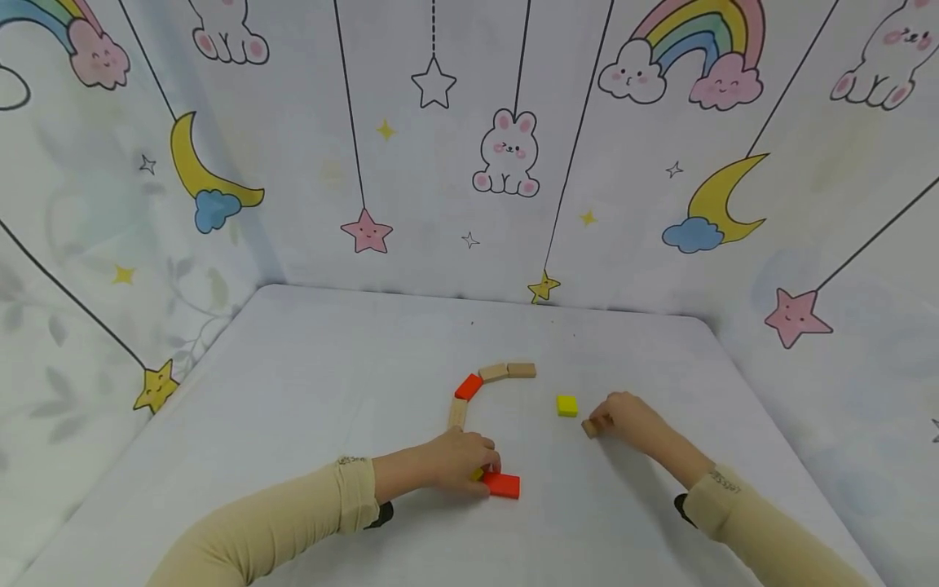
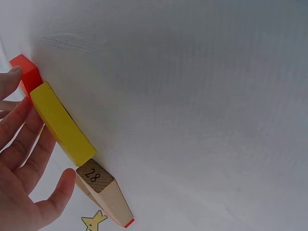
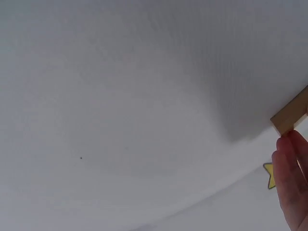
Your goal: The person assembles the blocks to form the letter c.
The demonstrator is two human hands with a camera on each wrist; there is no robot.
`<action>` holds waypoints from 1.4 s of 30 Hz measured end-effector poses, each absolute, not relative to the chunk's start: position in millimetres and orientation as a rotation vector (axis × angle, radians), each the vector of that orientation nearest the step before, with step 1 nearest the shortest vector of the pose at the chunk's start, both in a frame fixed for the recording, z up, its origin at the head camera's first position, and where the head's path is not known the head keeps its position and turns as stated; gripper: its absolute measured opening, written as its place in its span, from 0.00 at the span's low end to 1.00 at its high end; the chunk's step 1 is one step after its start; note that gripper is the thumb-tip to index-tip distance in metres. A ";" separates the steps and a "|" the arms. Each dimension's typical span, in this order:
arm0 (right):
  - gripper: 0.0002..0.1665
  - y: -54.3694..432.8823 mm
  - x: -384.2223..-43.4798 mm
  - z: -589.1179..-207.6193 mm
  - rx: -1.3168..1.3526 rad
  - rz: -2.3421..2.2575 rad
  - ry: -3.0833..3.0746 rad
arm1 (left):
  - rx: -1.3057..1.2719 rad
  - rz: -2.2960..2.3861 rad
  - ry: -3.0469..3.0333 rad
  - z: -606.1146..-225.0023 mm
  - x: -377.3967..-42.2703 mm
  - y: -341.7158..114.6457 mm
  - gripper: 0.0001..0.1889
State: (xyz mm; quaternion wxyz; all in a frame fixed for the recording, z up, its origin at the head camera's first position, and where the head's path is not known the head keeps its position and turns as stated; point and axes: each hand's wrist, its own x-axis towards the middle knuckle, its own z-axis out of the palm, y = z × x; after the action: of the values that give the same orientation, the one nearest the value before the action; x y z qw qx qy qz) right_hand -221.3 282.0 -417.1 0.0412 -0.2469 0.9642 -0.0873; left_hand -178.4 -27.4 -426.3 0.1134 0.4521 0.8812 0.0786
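Observation:
My left hand [image 1: 456,463] is over the lower end of a curved row of blocks. It pinches a red block [image 1: 503,486] between thumb and fingers. A yellow block [image 2: 62,122] stands against that red one, partly hidden by the hand in the head view. Touching the yellow block's other end is a wooden block [image 2: 98,180] marked 28. My right hand [image 1: 629,420] holds a plain wooden block [image 1: 590,428] by its fingertips, close over the table. A separate yellow block [image 1: 567,406] lies just to the left of it.
Beyond the left hand the row curves up and right: a wooden block [image 1: 457,413], a red block [image 1: 469,386], then two wooden blocks, one of them the end block [image 1: 522,370]. White cloth covers the table [image 1: 330,367]; a patterned curtain [image 1: 455,163] hangs behind it.

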 end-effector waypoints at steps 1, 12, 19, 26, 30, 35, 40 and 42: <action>0.09 280.3 -217.9 -417.0 -0.767 -0.267 2.951 | 1.326 0.232 2.584 -426.6 -178.2 -27.6 0.11; 0.08 252.6 -191.1 -420.7 -0.987 -0.407 2.820 | 1.320 0.274 2.575 -429.1 -177.7 -28.4 0.12; 0.08 233.8 -179.8 -423.8 -1.113 -0.433 2.766 | 1.336 0.269 2.574 -428.0 -178.3 -28.7 0.12; 0.10 219.0 -172.3 -425.4 -1.105 -0.430 2.693 | 1.341 0.278 2.566 -426.9 -178.4 -28.7 0.12; 0.10 212.3 -169.5 -425.8 -1.155 -0.427 2.682 | 1.345 0.281 2.565 -428.3 -179.9 -28.8 0.12; 0.10 207.5 -166.5 -425.6 -1.173 -0.449 2.664 | 1.335 0.290 2.558 -430.3 -181.1 -28.9 0.12; 0.10 206.0 -165.5 -426.6 -1.159 -0.439 2.673 | 1.325 0.304 2.548 -431.6 -182.5 -29.2 0.12; 0.10 206.0 -165.6 -427.1 -1.165 -0.435 2.676 | 1.325 0.306 2.546 -431.7 -182.7 -29.3 0.12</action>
State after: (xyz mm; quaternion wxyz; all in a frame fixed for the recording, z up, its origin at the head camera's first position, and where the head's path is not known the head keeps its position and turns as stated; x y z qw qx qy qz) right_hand -165.6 206.0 -427.1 0.0951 -0.3928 0.9029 -0.1466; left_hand -182.7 -29.3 -431.7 0.1272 0.4553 0.8749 0.1053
